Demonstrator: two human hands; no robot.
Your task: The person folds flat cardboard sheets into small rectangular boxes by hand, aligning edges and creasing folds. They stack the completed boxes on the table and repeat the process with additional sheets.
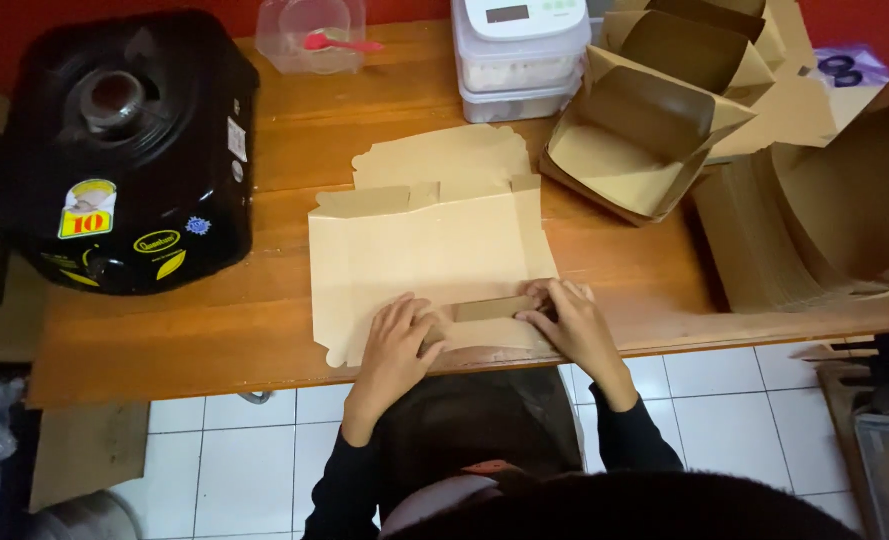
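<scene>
A flat brown cardboard box blank (425, 250) lies on the wooden table (165, 330), its near edge at the table's front. My left hand (397, 345) presses on the blank's near flap from the left. My right hand (570, 320) presses the same flap from the right, fingers bent over a folded strip (493, 308) between the hands. Both hands rest on the cardboard without lifting it.
A black rice cooker (130, 150) stands at the left. Folded brown boxes (655, 120) are nested at the back right, beside a stack of flat blanks (765, 240). A clear tub with a pink spoon (315, 40) and a white container stack (520, 60) sit at the back.
</scene>
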